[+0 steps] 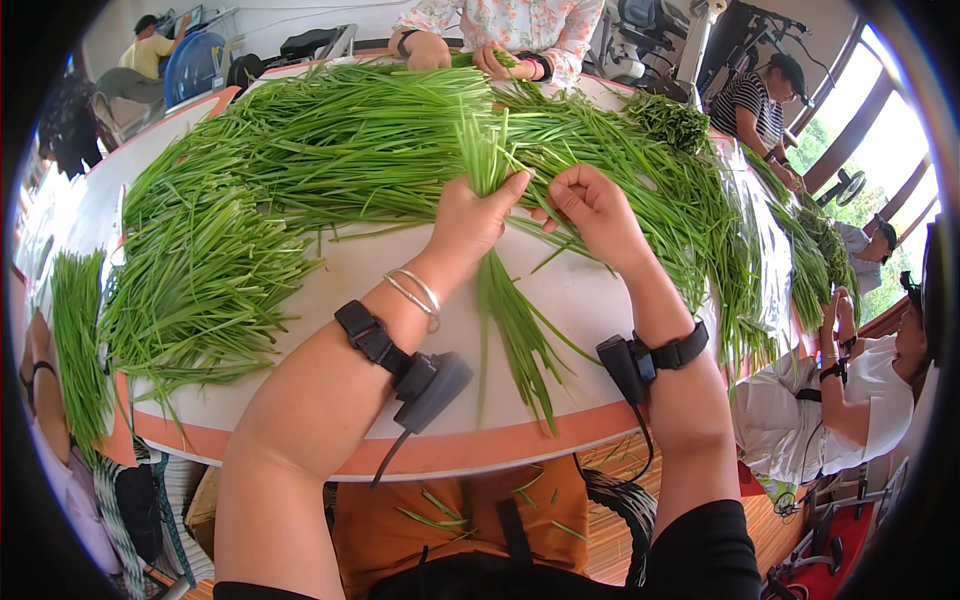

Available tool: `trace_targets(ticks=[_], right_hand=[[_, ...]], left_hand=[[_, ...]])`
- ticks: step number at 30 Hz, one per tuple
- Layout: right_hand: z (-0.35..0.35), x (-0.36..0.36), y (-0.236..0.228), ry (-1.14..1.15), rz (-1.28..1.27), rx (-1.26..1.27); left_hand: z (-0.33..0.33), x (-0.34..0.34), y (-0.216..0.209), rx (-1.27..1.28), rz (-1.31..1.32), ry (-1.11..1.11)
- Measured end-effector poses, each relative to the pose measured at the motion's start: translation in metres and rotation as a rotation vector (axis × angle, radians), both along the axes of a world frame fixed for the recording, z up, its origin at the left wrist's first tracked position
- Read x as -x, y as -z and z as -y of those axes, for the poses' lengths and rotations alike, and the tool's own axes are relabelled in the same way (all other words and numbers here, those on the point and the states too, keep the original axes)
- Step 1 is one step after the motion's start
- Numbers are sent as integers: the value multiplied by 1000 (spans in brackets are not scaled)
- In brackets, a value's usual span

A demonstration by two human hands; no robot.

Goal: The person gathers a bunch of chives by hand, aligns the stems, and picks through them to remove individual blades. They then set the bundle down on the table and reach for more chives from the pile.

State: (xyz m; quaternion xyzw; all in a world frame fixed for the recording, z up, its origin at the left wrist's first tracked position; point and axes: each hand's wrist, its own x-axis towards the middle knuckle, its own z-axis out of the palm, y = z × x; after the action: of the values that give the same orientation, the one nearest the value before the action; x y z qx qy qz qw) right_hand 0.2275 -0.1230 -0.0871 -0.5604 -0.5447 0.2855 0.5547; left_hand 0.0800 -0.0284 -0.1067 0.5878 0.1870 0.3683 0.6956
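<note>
My left hand (468, 215) is closed around a bunch of garlic chives (520, 340), thumb on top. Pale stalk ends stick up above the fist, and long green leaves hang below it over the white tabletop (400, 330). Just right of the bunch, my right hand (595, 212) is closed in a pinch, its fingertips close to the stalks. Whatever sits between those fingertips is too small to make out. Beyond both hands spreads a large heap of loose chives (370, 130). Another pile of chives (205, 270) lies to the left.
The table has an orange edge (480, 450) in front of me. Opposite, a person in a floral shirt (520, 25) handles chives. More people stand or sit along the right, including one in white (850, 390). Cut leaf bits (435, 510) lie on my lap.
</note>
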Motion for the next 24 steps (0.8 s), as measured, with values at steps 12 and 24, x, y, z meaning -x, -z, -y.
trace_targets(ticks=[12, 24], right_hand=[[4, 8, -10, 12, 179, 173], [8, 11, -13, -94, 160, 311]], left_hand=[[1, 0, -1, 66, 65, -8], [1, -4, -2, 64, 72, 107]])
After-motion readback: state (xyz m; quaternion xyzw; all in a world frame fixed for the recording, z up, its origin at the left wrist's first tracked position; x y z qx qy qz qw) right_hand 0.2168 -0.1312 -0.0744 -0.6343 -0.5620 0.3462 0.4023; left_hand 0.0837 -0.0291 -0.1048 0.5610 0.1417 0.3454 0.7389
